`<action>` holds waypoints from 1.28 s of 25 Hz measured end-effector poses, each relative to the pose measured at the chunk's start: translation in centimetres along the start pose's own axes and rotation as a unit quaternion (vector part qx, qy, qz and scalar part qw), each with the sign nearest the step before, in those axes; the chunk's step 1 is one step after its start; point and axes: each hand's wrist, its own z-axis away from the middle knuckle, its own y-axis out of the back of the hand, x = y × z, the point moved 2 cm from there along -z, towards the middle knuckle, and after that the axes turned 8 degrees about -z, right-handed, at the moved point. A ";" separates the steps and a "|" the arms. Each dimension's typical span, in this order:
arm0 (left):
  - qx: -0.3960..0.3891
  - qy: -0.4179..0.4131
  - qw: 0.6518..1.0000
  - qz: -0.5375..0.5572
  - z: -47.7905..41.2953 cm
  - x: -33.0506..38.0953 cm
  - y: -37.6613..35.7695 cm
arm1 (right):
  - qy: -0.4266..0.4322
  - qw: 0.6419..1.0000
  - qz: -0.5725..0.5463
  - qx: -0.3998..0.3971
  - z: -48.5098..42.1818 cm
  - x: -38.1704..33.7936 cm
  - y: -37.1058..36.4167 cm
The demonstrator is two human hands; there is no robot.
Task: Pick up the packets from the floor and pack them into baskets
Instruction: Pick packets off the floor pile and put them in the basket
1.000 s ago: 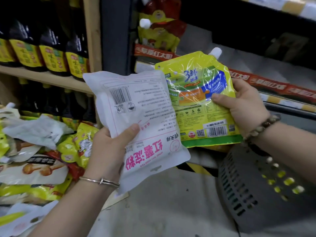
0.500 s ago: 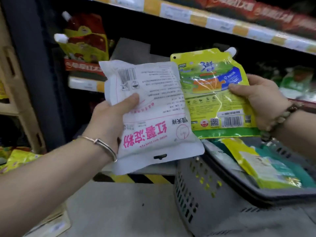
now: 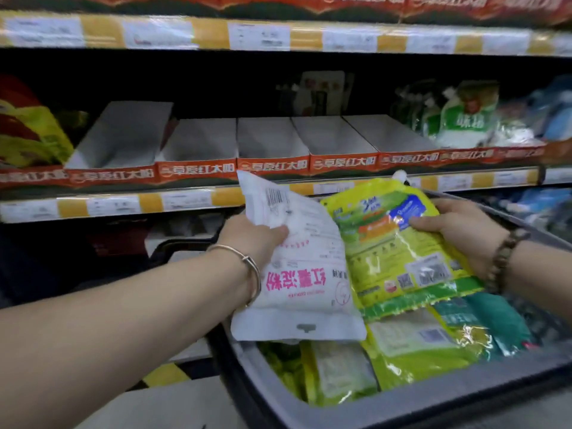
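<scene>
left hand point(image 3: 253, 239) fingers clamped on white packet point(image 3: 306, 283), pink 红薯淀粉 upside down, right hand point(image 3: 464, 230) fingers clamped on yellow-green "3" pouch point(image 3: 399, 252), small print blurred, both above grey basket point(image 3: 371, 413), right side cut off.

white packet point(image 3: 305, 274) left of spouted pouch point(image 3: 399, 243) | both over basket point(image 3: 402, 410)

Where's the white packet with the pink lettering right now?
Head view, centre: the left hand grips the white packet above the left end of the grey basket, beside the yellow-green pouch in the right hand.
</scene>
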 end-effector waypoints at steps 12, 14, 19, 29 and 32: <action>-0.146 -0.103 0.844 -0.506 -1.1 -2.5 -3.2 | -0.019 0.826 0.532 -0.184 -5.0 3.4 0.6; -0.227 -0.186 0.733 -0.614 -1.4 -2.8 -5.0 | 0.017 0.811 0.518 -0.272 -4.6 4.0 -2.0; -0.316 -0.101 0.678 -0.656 -2.6 -3.9 -8.3 | 0.067 0.699 0.616 -0.357 -4.3 6.4 -5.6; -0.344 -0.141 0.683 -0.629 3.3 -5.2 -7.9 | 0.038 0.634 0.648 -0.422 1.4 6.2 -1.8; -0.338 -0.141 0.673 -0.643 2.5 -6.0 -8.7 | 0.067 0.647 0.652 -0.389 0.7 7.1 -2.7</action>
